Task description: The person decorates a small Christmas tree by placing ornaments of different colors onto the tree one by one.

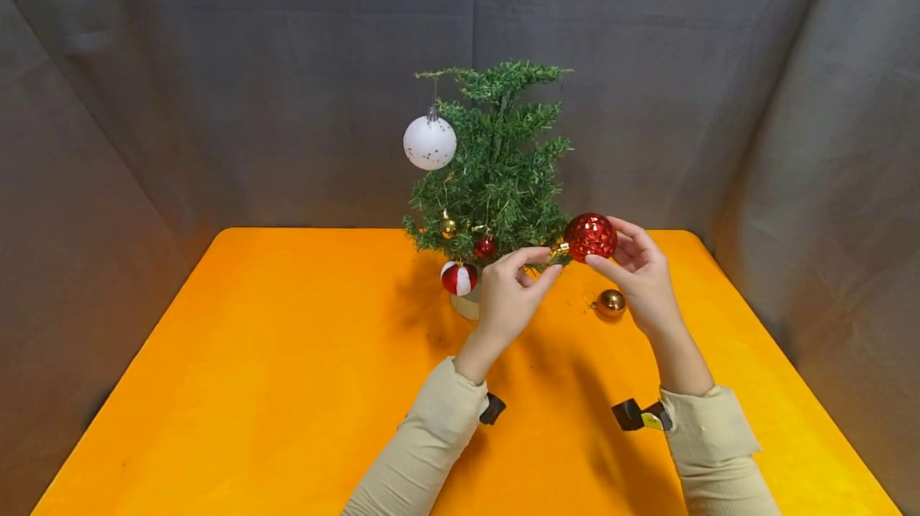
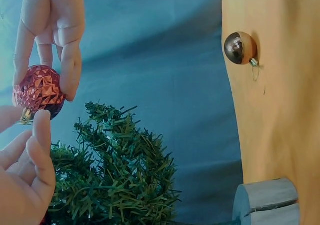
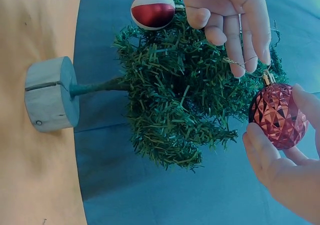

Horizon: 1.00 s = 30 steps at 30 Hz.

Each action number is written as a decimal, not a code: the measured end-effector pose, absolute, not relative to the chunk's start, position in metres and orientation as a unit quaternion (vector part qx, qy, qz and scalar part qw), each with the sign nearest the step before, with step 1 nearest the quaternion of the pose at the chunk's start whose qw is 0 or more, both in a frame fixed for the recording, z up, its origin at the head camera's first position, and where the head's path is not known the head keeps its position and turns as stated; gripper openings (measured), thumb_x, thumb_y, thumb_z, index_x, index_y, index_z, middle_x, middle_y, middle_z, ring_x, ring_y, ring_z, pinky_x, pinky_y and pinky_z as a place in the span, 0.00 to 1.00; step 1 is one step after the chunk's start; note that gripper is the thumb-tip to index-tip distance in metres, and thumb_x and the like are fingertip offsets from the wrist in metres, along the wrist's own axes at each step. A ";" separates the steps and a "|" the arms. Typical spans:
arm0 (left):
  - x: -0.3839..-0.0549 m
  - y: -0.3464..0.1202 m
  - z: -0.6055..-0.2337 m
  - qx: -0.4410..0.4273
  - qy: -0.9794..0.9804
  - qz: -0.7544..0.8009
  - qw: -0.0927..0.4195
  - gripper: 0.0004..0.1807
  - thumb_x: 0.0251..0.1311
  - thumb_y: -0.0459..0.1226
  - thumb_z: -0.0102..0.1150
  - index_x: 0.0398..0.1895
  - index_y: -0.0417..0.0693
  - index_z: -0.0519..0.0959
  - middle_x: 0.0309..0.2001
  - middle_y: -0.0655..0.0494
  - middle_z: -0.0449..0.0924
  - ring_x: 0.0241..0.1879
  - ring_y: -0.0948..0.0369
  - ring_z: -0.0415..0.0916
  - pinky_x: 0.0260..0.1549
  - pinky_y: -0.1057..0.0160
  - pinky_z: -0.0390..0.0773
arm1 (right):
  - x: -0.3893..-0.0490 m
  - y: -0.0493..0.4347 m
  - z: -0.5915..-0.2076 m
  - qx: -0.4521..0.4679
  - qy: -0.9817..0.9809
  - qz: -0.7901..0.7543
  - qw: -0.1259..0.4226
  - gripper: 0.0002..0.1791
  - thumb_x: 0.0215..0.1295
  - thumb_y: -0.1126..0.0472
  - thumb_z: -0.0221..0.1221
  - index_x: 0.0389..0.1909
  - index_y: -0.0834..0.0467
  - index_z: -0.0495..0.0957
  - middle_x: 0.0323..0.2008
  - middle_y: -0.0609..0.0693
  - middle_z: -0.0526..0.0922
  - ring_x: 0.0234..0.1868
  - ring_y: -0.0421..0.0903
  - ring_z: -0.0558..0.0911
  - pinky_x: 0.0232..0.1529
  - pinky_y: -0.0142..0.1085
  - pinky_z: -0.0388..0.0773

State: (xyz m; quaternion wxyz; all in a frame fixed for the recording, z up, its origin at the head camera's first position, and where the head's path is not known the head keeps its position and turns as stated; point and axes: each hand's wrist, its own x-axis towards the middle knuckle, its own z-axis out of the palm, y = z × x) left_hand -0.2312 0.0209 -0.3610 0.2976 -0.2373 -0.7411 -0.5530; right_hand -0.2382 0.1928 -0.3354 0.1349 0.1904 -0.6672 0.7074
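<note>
My right hand (image 1: 643, 276) holds a shiny red faceted bauble (image 1: 591, 237) between thumb and fingers, its gold cap facing left. Close to that cap is my left hand (image 1: 512, 296), its thumb and index finger spread apart at the cap's thin hanging loop (image 3: 235, 62). Just behind both hands stands a small green artificial Christmas tree (image 1: 496, 156) on a round pale wooden base (image 3: 52, 94). In the right wrist view, the left fingers overlap the branches.
On the tree hang a white bauble (image 1: 430, 142), a small gold one (image 1: 448, 226), a small red one (image 1: 485, 247) and a red-and-white one (image 1: 458, 279). A bronze-gold bauble (image 1: 612, 303) lies on the orange table (image 1: 251, 372). Grey cloth (image 1: 287, 101) stands behind.
</note>
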 end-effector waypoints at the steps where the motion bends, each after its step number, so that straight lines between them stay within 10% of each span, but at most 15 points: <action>1: -0.231 0.021 -0.360 -0.235 -0.740 -0.558 0.293 0.11 0.53 0.36 0.61 0.38 0.38 0.80 0.35 0.50 0.81 0.12 0.71 0.67 0.12 0.74 0.68 | -0.238 0.193 -0.335 0.189 -0.667 0.709 0.133 0.22 0.55 0.76 0.56 0.51 0.57 0.70 0.40 0.47 0.76 0.38 0.40 0.77 0.40 0.26 0.74; 30: -0.231 0.019 -0.354 -0.213 -0.727 -0.590 0.278 0.07 0.58 0.34 0.55 0.32 0.41 0.81 0.26 0.52 0.80 0.13 0.68 0.71 0.07 0.70 0.65 | -0.233 0.199 -0.355 0.169 -0.620 0.766 0.017 0.17 0.61 0.69 0.53 0.51 0.55 0.68 0.43 0.51 0.74 0.37 0.44 0.81 0.33 0.31 0.77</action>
